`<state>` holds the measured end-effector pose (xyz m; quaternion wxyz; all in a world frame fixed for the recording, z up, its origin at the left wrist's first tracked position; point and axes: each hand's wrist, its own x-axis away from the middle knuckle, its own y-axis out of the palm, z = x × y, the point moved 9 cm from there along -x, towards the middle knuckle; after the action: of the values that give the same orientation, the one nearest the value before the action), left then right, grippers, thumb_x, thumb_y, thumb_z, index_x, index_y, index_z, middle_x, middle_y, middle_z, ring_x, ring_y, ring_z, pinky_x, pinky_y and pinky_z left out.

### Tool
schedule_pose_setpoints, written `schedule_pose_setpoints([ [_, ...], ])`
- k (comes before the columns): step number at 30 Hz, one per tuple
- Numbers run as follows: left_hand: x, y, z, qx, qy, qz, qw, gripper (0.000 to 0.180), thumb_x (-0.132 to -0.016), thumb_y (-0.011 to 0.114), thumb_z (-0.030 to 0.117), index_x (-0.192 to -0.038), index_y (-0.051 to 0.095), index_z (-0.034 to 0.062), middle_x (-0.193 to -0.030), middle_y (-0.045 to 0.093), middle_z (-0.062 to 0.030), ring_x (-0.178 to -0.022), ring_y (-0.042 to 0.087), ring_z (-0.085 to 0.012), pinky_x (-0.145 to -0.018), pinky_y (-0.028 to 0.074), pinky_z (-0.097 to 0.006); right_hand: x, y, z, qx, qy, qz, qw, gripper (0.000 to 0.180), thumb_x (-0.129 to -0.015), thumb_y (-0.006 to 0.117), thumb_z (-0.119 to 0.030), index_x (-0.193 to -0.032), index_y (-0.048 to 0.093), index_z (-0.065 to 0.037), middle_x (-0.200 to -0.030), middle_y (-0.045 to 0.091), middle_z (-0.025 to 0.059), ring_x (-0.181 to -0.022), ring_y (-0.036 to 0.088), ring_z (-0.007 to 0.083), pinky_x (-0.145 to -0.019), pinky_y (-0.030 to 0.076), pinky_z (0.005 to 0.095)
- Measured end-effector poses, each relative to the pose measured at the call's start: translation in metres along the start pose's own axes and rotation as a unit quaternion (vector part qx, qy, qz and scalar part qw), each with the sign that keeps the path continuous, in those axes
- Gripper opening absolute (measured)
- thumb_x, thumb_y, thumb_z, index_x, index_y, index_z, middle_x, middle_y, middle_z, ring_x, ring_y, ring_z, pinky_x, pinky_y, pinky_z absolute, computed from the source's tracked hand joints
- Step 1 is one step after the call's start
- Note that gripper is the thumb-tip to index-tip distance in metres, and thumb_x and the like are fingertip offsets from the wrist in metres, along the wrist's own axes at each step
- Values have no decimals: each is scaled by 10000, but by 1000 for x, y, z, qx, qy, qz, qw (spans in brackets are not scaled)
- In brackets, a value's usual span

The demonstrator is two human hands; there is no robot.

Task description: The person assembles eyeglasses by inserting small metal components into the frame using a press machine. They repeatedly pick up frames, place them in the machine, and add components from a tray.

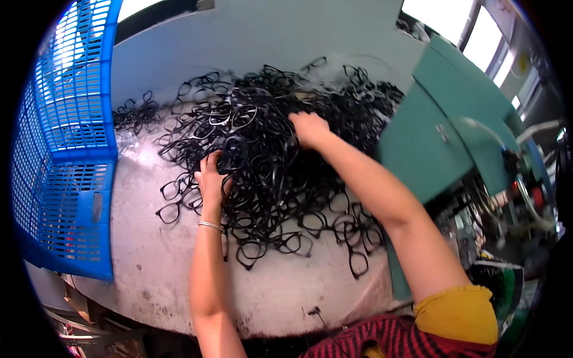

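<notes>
A large tangled heap of black eyeglass frames (271, 179) lies in front of me. At its left side is my left hand (209, 181), thumb and fingers spread apart against the frames. My right hand (309, 129) reaches farther into the heap, its fingers curled in among the frames; which ones it grips is hidden. Between the two hands, one pair of glasses with a shiny pale rim (242, 116) lies on top of the pile.
The pile rests on a worn, stained pale table (152, 250) against a grey-green wall (262, 36). A blue plastic basket (110, 179) stands at the left edge. A green metal cabinet (430, 125) with hoses borders the right side.
</notes>
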<state>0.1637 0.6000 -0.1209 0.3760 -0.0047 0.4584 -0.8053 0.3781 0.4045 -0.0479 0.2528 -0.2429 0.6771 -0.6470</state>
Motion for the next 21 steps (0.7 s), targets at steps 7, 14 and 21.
schedule_pose_setpoints([
  [7, 73, -7, 80, -152, 63, -38, 986, 677, -910, 661, 385, -1426, 456, -2, -1245, 609, -251, -1067, 619, -431, -985, 443, -514, -6, -45, 3, 25, -151, -227, 962, 514, -803, 648, -201, -1305, 659, -93, -1177, 706, 187, -1046, 699, 319, -869, 565, 396],
  [14, 27, -124, 72, 58, -65, -477, 874, 494, -872, 769, 352, -1236, 696, 26, -1045, 760, -104, -855, 734, -152, -590, 571, -272, -73, -113, 218, -141, 378, 107, 909, 625, -849, 684, -417, -1386, 598, -109, -1500, 508, 174, -1349, 522, 346, -1062, 457, 483],
  [21, -74, -167, -186, 132, -74, 14, 988, 349, -1018, 604, 361, -1208, 662, 75, -1100, 707, -50, -1028, 633, -116, -839, 490, -260, -95, -36, 284, 15, 500, 81, 862, 996, -891, 602, -627, -1630, 143, -143, -1659, 178, 235, -1480, 187, 554, -1198, 242, 573],
])
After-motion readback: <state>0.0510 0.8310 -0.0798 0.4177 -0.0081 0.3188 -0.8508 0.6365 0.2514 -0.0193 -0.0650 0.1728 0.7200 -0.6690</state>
